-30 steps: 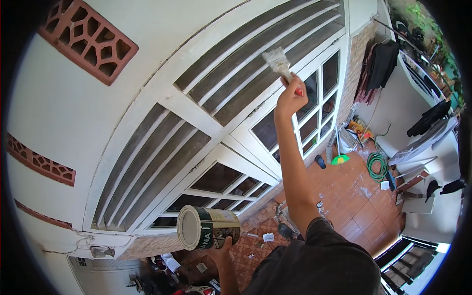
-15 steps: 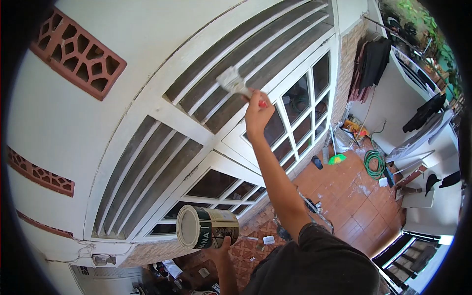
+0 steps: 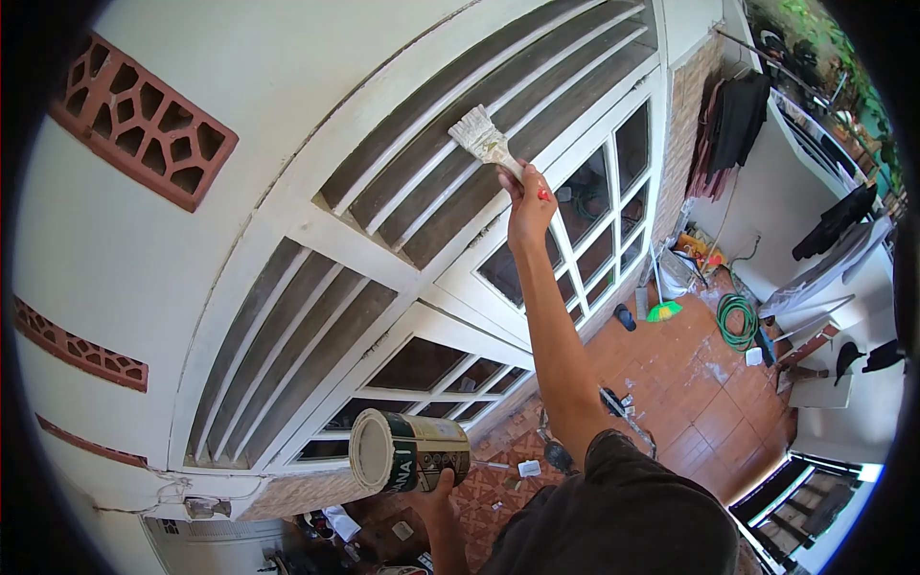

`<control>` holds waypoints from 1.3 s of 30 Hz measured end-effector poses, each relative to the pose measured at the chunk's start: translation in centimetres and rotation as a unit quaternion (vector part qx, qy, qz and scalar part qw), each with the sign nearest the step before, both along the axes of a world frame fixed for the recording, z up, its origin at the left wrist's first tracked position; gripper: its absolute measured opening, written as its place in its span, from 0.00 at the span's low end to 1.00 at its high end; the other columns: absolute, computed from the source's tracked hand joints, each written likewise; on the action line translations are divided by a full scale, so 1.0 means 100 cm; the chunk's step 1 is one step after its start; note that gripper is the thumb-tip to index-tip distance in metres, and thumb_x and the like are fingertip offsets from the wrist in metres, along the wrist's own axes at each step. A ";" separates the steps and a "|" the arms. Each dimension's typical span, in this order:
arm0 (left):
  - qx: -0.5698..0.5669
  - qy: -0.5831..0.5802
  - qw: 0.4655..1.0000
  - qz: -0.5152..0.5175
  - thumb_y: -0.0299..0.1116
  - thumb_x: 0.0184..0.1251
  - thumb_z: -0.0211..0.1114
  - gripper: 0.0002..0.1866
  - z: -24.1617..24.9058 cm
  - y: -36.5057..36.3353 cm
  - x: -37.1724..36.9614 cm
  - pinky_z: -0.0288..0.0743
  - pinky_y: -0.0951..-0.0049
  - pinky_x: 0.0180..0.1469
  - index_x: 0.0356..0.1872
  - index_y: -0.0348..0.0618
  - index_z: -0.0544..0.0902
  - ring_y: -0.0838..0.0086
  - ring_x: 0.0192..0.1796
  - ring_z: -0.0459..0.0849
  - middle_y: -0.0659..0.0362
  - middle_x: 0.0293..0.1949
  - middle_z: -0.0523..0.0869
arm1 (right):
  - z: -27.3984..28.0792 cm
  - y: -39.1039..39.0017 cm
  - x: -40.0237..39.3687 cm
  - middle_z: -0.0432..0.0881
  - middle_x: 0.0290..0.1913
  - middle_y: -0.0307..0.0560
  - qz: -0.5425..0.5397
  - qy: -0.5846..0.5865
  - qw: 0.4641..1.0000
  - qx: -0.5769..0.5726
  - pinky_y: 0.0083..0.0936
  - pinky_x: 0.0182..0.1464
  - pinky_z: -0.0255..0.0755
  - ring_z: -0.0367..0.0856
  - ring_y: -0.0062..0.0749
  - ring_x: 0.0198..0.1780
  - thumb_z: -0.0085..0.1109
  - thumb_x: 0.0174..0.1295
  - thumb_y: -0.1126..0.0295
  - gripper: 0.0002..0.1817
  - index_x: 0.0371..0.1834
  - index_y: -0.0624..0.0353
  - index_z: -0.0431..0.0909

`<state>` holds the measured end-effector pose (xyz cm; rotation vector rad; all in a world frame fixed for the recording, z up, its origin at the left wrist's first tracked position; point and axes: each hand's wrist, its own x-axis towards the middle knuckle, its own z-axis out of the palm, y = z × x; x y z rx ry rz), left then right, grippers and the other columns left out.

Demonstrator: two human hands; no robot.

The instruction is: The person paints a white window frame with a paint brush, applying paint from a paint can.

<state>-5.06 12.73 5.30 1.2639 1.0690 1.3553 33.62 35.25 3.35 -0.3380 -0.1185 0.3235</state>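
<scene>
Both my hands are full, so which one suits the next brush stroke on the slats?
Right, I'd say. Your right hand already has the brush raised in front of the slats, while your left hand is supporting the can lower down.

Single wide head view, facing forward-down over hands [image 3: 530, 216].
</scene>
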 end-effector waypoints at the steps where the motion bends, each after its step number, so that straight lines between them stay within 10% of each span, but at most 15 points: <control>1: -0.007 0.011 1.000 0.006 0.31 0.46 0.82 0.49 0.000 -0.002 0.002 0.70 0.62 0.65 0.70 0.39 0.62 0.64 0.61 0.75 0.53 0.61 0.73 | 0.000 0.001 -0.004 0.83 0.46 0.60 0.002 0.000 1.000 -0.012 0.27 0.48 0.84 0.87 0.41 0.44 0.54 0.74 0.65 0.20 0.50 0.79 0.76; 14: -0.021 -0.033 0.999 0.017 0.24 0.45 0.82 0.46 -0.009 0.003 0.005 0.71 0.64 0.65 0.68 0.38 0.65 0.64 0.61 0.76 0.54 0.60 0.74 | 0.012 -0.014 0.006 0.82 0.22 0.48 0.011 -0.013 0.985 -0.170 0.22 0.27 0.76 0.82 0.29 0.22 0.64 0.68 0.62 0.18 0.44 0.72 0.82; 39: -0.017 -0.024 1.000 -0.011 0.23 0.43 0.81 0.50 -0.011 0.003 0.015 0.71 0.64 0.66 0.70 0.39 0.60 0.64 0.62 0.75 0.53 0.61 0.72 | 0.017 -0.013 0.029 0.85 0.25 0.45 -0.083 -0.043 0.981 -0.171 0.17 0.28 0.68 0.82 0.21 0.27 0.54 0.74 0.61 0.18 0.46 0.68 0.83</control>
